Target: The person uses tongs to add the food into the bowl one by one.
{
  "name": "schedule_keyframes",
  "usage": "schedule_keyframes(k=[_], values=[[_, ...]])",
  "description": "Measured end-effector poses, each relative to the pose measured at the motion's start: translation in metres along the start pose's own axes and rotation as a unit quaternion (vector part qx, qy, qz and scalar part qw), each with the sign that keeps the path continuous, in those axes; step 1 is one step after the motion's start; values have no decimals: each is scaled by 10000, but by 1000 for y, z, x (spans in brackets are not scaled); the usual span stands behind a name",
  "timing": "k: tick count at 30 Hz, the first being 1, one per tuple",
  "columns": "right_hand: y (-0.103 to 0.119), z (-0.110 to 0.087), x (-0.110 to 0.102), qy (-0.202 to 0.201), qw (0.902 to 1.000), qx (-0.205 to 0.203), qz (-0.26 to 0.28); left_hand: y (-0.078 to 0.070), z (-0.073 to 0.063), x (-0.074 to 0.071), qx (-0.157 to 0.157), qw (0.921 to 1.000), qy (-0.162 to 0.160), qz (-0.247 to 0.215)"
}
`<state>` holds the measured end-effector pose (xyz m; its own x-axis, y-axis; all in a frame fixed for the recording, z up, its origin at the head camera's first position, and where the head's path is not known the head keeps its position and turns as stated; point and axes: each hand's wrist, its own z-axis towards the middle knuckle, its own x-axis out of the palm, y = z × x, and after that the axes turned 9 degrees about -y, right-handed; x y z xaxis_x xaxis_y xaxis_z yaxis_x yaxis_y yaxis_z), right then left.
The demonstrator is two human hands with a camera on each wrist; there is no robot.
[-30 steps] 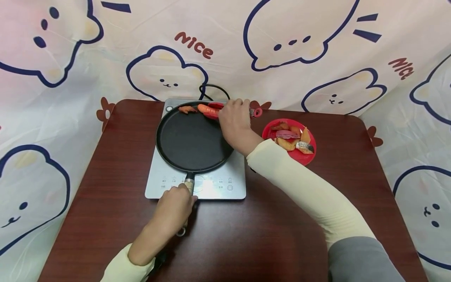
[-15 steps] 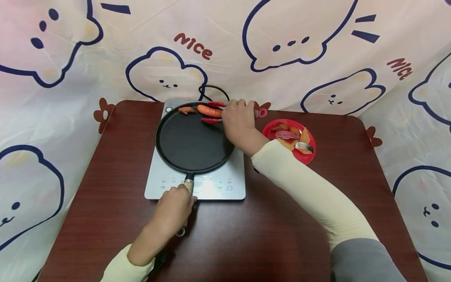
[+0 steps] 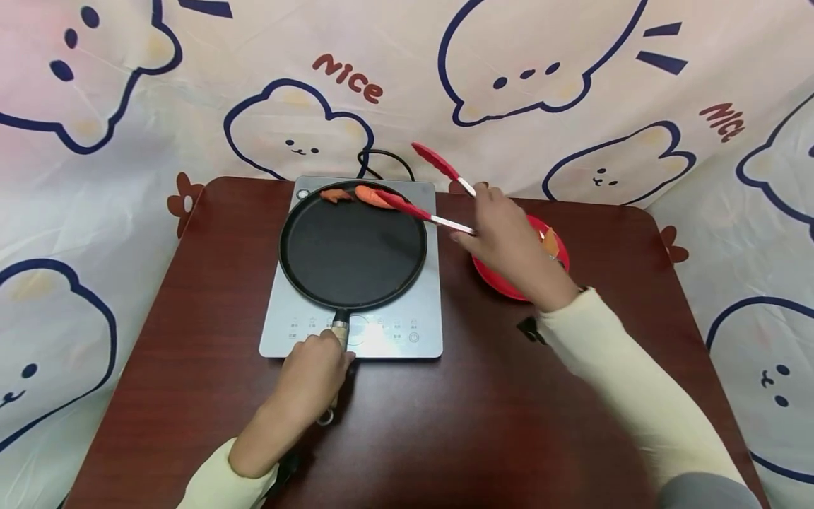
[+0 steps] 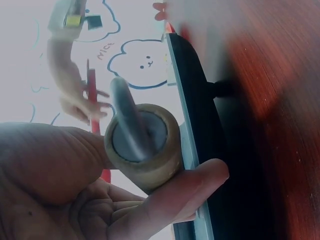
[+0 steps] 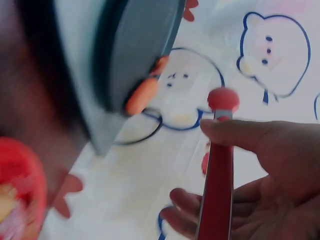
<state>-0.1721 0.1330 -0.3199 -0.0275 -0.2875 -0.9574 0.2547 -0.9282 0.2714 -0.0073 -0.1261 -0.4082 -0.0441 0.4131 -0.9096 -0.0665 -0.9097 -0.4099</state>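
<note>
The black frying pan [image 3: 352, 254] rests on a silver induction cooker [image 3: 425, 311]. My left hand [image 3: 311, 375] grips its handle [image 4: 157, 172], whose wooden end and metal hanging ring [image 4: 129, 120] show in the left wrist view. A sausage [image 3: 367, 195] lies by the pan's far rim, beside a small reddish-brown food piece [image 3: 335, 195]. In my right hand [image 3: 509, 244] are red-tipped tongs [image 3: 453, 225] with their arms spread wide. One red tip overlaps the sausage's right end in the head view; whether it touches cannot be told. The other tip is up beyond the cooker.
A red plate [image 3: 499, 284] with food pieces [image 3: 550, 242] stands right of the cooker, partly hidden by my right hand. A black cord [image 3: 397, 157] runs behind the cooker. The brown table [image 3: 445, 431] ends at a patterned cloth backdrop [image 3: 407, 42].
My right hand has drawn back to the right with the tongs, whose arms have spread apart. The sausage stays in the pan. My left hand has kept its place on the handle.
</note>
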Motion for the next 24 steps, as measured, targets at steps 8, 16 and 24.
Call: schedule_keyframes(k=[8, 16, 24], values=[[-90, -55, -13, 28, 9980, 485, 413, -2, 2, -1, 218, 9997, -17, 113], [-170, -105, 2, -45, 9867, 1616, 143, -2, 3, -2, 211, 9996, -74, 178], [-211, -128, 1, 213, 9894, 1426, -176, -4, 3, -1, 261, 9994, -69, 208]])
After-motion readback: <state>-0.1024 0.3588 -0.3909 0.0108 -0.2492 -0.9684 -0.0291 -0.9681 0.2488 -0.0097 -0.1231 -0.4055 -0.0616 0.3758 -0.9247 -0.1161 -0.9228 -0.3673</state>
